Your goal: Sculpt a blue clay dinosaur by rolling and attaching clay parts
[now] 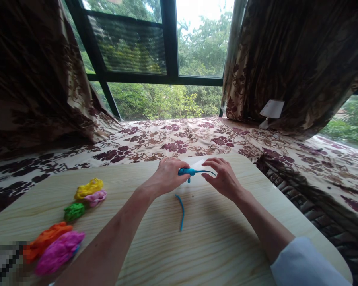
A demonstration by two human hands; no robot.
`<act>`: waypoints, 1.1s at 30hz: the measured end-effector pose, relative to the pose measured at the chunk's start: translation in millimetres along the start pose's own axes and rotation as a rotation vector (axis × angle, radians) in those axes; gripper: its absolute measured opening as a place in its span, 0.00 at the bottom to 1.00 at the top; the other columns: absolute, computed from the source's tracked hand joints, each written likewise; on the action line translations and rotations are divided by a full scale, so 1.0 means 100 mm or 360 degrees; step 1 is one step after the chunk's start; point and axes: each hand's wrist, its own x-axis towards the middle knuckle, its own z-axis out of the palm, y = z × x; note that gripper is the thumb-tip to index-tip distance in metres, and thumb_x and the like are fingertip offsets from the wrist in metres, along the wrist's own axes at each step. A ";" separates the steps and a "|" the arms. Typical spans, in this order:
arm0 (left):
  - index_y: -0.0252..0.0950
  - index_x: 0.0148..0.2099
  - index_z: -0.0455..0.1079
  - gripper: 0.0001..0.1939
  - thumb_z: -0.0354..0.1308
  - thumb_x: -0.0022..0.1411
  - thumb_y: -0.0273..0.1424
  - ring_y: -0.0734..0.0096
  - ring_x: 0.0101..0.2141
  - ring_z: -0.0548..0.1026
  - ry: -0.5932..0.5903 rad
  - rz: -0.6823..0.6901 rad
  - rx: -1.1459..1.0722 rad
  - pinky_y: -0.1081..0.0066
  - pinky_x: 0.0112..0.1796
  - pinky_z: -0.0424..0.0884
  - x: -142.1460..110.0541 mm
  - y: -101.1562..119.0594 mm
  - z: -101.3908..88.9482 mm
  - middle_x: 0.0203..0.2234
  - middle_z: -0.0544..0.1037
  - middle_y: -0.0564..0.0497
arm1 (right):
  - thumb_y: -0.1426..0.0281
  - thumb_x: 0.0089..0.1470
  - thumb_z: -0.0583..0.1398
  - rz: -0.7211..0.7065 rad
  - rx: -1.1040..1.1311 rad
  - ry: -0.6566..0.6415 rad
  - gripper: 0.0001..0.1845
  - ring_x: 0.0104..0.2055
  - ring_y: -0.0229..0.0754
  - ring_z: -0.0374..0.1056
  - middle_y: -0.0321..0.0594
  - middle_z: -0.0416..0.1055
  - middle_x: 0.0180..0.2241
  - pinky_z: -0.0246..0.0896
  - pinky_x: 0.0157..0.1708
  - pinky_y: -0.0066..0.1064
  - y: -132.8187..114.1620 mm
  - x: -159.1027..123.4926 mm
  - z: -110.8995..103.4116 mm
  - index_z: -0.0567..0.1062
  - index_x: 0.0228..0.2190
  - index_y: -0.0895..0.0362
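Note:
My left hand pinches a blue modelling clay figure between thumb and fingers, above the far part of the table. The figure has a thick body, a short stub pointing down and a long thin strand stretching right. Around the strand's free end, my right hand has its thumb and fingers curved and apart, with no contact that I can make out. Beneath the hands lies a white sheet, partly covered by them. A separate thin blue clay strip rests on the table nearer to me.
On the left of the wooden table lie clay lumps: yellow, light pink, green, orange and magenta. A floral-covered ledge runs behind, with a small white lamp at right.

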 end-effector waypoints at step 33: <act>0.41 0.43 0.69 0.12 0.50 0.58 0.32 0.64 0.42 0.68 0.0327 -0.0136 0.0142 0.56 0.54 0.51 -0.47 -0.19 0.12 0.38 0.74 0.50 | 0.72 0.56 0.53 0.0013 0.0072 -0.0063 0.12 0.42 0.44 0.64 0.41 0.70 0.39 0.57 0.43 0.38 -0.11 -0.05 0.05 0.74 0.39 0.52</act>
